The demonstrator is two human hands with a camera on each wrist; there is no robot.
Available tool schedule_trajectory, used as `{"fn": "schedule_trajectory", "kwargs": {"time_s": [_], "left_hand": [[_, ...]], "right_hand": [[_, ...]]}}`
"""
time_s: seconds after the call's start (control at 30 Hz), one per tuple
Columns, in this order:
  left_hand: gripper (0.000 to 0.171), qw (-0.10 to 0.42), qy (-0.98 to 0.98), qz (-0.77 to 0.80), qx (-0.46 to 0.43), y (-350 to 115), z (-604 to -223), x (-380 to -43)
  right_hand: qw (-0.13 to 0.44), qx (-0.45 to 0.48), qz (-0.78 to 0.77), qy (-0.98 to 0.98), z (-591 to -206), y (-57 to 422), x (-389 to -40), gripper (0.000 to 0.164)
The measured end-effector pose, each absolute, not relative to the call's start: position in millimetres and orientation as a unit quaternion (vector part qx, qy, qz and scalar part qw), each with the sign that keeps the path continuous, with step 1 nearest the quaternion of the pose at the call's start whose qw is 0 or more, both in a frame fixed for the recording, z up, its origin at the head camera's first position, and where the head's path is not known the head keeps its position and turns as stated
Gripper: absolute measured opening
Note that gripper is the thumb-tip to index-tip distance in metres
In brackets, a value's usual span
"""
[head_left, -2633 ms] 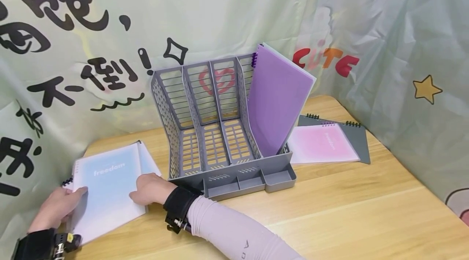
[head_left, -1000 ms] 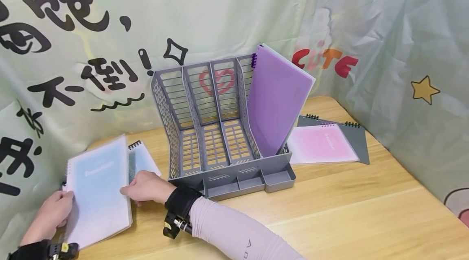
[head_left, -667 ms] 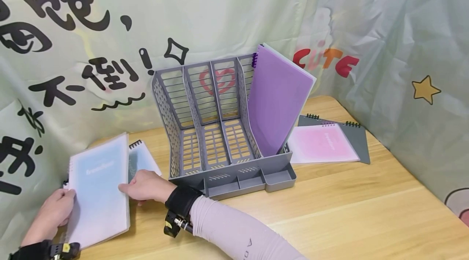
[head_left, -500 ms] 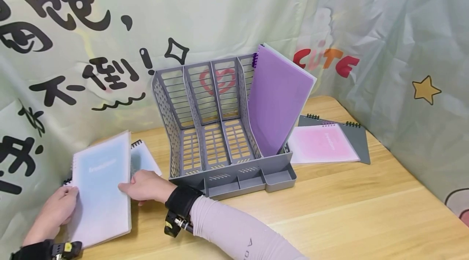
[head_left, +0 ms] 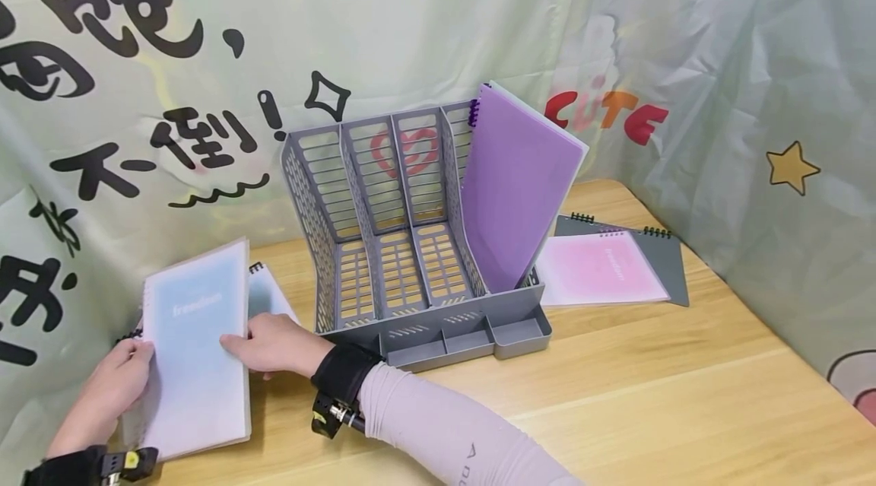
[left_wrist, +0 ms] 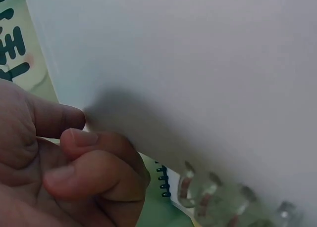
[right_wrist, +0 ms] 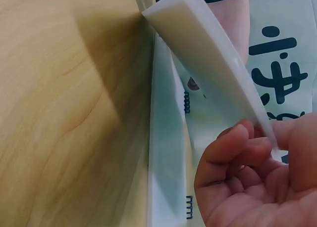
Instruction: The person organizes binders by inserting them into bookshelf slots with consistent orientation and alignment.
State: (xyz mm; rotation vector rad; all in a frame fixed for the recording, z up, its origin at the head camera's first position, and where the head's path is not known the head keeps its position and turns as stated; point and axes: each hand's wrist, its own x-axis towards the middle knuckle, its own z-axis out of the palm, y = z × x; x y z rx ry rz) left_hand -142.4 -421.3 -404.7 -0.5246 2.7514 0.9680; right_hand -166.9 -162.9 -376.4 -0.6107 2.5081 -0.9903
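A light blue spiral notebook (head_left: 198,364), marked "freedom", is held tilted up off the table at the left. My left hand (head_left: 112,391) pinches its coil-side edge; the clear coil rings (left_wrist: 213,187) show in the left wrist view. On the opposite edge my right hand (head_left: 277,345) pinches the covers, thumb on the front and fingers curled behind, as the right wrist view shows. Beneath lies another pale blue notebook (head_left: 270,294) with a black coil, partly hidden. A further dark coil (head_left: 130,335) peeks out near my left hand.
A grey file rack (head_left: 431,326) with several slots and front trays stands mid-table. In its rightmost slot leans a purple notebook (head_left: 516,189). Right of it, a pink notebook (head_left: 609,269) lies over dark grey ones (head_left: 674,273). Printed cloth (head_left: 438,14) hangs behind.
Both hands have lifted the light blue notebook from the pile and tilted it, uncovering more of the notebook below. Over the last second it has shifted slightly right and away.
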Motion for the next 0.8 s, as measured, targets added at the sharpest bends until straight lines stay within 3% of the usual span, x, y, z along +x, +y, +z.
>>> {"fn": "schedule_trajectory", "kwargs": {"time_s": [0.43, 0.8], "left_hand": [[0.067, 0.087, 0.922, 0.343, -0.154, -407, -394, -146], [0.060, 0.038, 0.933, 0.341, -0.108, -397, -389, -139]], "right_hand": [[0.165, -0.247, -0.355, 0.886, -365, -156, -166, 0.059], [0.181, -0.265, -0.365, 0.874, -352, -149, -160, 0.068]]}}
